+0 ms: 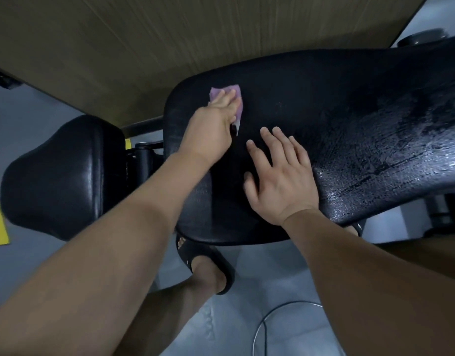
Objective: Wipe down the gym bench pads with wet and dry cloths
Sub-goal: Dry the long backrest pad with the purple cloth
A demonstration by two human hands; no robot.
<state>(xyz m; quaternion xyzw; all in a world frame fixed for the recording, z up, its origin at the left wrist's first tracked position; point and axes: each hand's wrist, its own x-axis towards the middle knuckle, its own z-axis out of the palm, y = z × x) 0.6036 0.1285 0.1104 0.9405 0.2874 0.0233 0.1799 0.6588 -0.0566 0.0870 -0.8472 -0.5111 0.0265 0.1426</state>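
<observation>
Two hands on the bench pad (336, 111) — left hand (216, 124) presses a purple cloth (231, 89) down, fingers (222, 98) straight together. Right hand (282, 181) lies flat nearby, fingers spread.

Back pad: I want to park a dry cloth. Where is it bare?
Bare: the back pad right of the right hand, glistening wet, and the seat pad to the left. Crowded: the back pad's left end, where the left hand presses the purple cloth.
</observation>
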